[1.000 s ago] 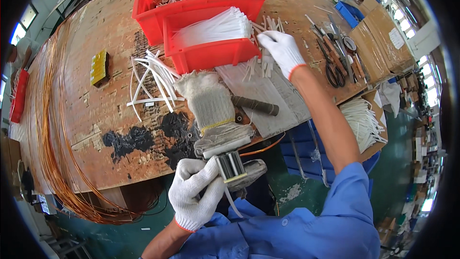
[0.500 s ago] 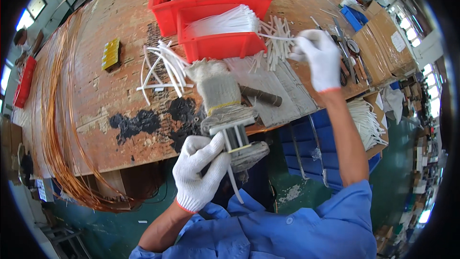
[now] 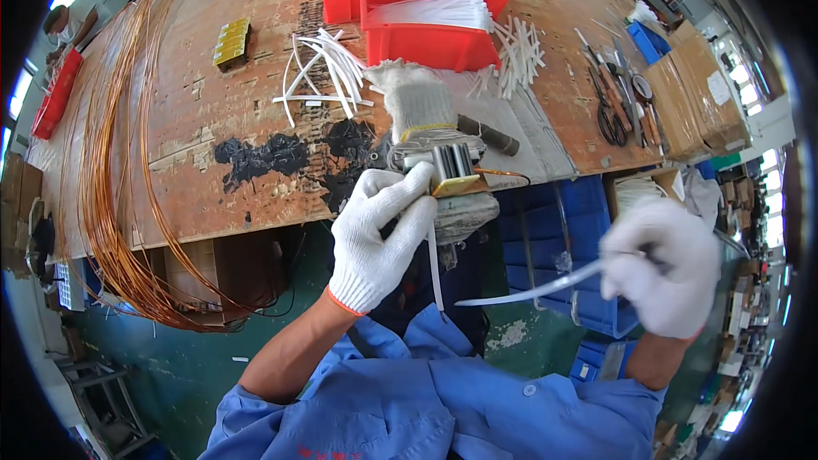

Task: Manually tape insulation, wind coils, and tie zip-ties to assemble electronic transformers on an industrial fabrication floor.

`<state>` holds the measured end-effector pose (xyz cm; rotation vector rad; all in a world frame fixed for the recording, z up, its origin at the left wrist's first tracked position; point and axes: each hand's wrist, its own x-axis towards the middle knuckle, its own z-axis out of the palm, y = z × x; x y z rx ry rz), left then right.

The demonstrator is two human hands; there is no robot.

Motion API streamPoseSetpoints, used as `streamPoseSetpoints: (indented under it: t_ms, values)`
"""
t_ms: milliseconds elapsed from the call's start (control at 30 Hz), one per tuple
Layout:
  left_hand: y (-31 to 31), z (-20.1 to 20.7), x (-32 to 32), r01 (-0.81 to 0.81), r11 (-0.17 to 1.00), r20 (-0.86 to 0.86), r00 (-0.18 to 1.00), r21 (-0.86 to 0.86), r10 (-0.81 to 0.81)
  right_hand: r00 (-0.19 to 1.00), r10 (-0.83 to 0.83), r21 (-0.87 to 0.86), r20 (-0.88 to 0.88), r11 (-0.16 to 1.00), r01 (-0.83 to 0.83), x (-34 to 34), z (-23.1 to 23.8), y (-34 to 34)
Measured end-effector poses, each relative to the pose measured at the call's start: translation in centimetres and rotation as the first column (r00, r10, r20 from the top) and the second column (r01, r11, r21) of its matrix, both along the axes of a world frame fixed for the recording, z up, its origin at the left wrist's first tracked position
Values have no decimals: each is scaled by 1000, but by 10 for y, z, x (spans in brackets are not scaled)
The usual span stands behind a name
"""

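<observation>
My left hand (image 3: 381,238), in a white knit glove, pinches a small coil-like part (image 3: 453,172) with dark upright bars and a yellowish end plate, resting against a cloth-wrapped fixture (image 3: 423,111) at the table's front edge. From that part a white sleeve (image 3: 434,268) hangs down, and a copper wire (image 3: 507,174) sticks out to the right. Off to the right, beyond the table edge, my right hand (image 3: 660,268), also gloved and smeared by motion, grips one end of a long, thin white plastic strip (image 3: 545,289). Its free end points left towards the hanging sleeve.
Red bins (image 3: 426,47) with white strips stand at the back. Loose white tubes (image 3: 332,68) lie left of them. Copper wire coils (image 3: 102,162) drape over the left edge. Scissors (image 3: 611,123) and other tools lie right, near a cardboard box (image 3: 703,94). Blue crates (image 3: 554,243) sit below.
My right hand has come from beside the red bin down and towards me, drawing the white strip out. My left hand still holds the coil-like part, now turned slightly.
</observation>
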<state>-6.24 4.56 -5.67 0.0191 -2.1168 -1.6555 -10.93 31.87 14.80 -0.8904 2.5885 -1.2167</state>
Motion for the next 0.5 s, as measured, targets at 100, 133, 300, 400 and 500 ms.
streamPoseSetpoints:
  t_ms: [100,133,300,400,500]
  values:
    - [2,0,2,-38,997,21,999,73,37,945,207,207,-253,966,-156,-11,-25,-40]
    - [4,1,2,-43,992,30,999,116,40,917,214,205,-336,967,-150,-16,-36,-49]
    - [5,-6,2,-10,994,-26,1000,107,13,767,267,310,-583,946,-94,-45,-50,-85]
    - [4,-10,3,-4,995,-45,999,103,9,718,328,366,-615,924,-109,-49,-48,-95]
    - [9,-3,5,-13,995,6,1000,102,13,696,390,434,-602,892,-125,-50,-44,-100]
